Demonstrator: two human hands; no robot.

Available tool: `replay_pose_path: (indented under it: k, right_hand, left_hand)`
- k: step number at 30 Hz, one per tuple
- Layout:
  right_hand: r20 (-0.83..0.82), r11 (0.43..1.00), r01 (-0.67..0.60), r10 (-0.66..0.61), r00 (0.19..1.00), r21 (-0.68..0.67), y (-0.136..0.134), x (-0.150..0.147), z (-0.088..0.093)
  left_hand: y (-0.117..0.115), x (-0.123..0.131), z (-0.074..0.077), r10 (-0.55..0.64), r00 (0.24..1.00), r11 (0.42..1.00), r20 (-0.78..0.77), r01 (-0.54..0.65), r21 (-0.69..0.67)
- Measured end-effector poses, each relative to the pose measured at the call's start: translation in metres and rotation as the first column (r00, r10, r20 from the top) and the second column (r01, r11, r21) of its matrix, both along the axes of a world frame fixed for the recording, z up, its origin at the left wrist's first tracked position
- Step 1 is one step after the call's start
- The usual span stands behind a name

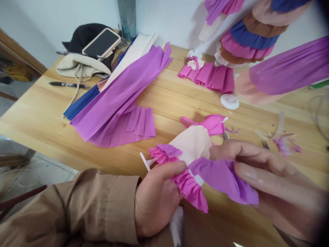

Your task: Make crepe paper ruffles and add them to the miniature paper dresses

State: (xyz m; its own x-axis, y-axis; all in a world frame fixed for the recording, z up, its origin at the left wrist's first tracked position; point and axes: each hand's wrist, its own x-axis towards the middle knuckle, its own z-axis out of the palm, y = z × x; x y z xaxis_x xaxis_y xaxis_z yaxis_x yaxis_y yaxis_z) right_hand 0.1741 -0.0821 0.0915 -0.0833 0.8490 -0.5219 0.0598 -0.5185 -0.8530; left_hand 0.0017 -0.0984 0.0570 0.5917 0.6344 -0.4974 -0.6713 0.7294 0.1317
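Pinched together, my right grip (267, 171) holds the outer end of a gathered strip of purple crinkled paper (221, 178) between thumb and fingers. My left grip (159, 200), coming out of a brown buttonless-looking cuff (123, 207), is clamped on a small paper dress with a cream skirt, hot-pink ruffles and a pink top (194, 142); its thumb presses on the ruffles close to where the strip's inner end lies. I have the dress tilted over the near edge of the pale wooden bench (177, 99), its pink top pointing away from me and a thin white disc (144, 161) at its left end. Beyond, on the left, long purple paper sheets (123, 92) lie partly over a white paper length (131, 58) and a dark blue one (82, 103). A black pen (69, 85) lies near a beige cloth with a cord (79, 65), and a pale-edged phone (102, 43) rests behind. To the right I see a pleated hot-pink strip (219, 79), a tiered multicoloured paper dress (252, 37), a purple-and-peach paper dress (288, 68) and small purple scraps (286, 144).
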Motion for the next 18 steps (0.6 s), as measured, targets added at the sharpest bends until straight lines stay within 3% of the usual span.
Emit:
replay_pose_path:
  k: [3,6,11,18]
  right_hand:
    - [-0.049,0.995,-0.097,0.097,0.994,0.0,0.004,-0.002,-0.002]
    - [0.09,0.977,-0.2,0.193,0.977,0.076,0.007,-0.004,-0.01]
    - [0.249,0.949,-0.282,0.242,0.938,0.143,0.004,-0.006,-0.016]
    - [0.325,0.937,-0.307,0.242,0.914,0.166,-0.001,-0.002,-0.013]
  left_hand:
    - [0.0,0.0,0.0,-0.003,1.0,0.997,-0.006,0.003,-0.078]
    - [0.001,-0.001,0.0,0.0,1.0,0.995,-0.018,-0.002,-0.098]
    - [0.001,-0.003,0.0,0.005,1.0,1.0,0.03,-0.004,-0.028]
    - [0.002,-0.001,0.006,0.035,0.999,0.998,0.015,-0.035,0.045]
